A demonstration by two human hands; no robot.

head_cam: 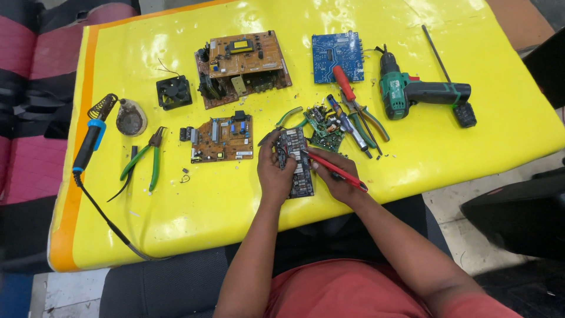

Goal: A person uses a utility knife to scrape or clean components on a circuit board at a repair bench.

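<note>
My left hand (273,174) was closed on the left edge of a dark circuit board (296,162), fingers curled over its upper part, holding it flat on the yellow table cover (194,206) just below centre of the frame. My right hand (334,174) gripped a red-handled screwdriver (335,171), pen-fashion; its tip sat on the board's upper right, the handle running down and right across my fingers.

Just above the board, touching or nearly so: a small green circuit board (325,131) and a pair of green-handled cutters (286,118), partly hidden. Right of these, a blue-and-red tool (347,125) and green-handled pliers (368,121) with a red-handled screwdriver (343,82) lying over them.

Upper centre: a large brown power board (242,68) with a yellow transformer. Below it, a smaller brown board (222,138). Upper right of centre: a blue circuit board (337,56). Further right: a green-and-black cordless drill (421,93), and a long black rod (436,54) near the frame's upper right.

Left side: a small black fan (174,92), a soldering iron (91,138) with blue grip in its coil stand, a round tin of flux (130,121) beside it, and green-handled needle-nose pliers (146,162). The iron's cord trailed to the lower left edge of the table.
</note>
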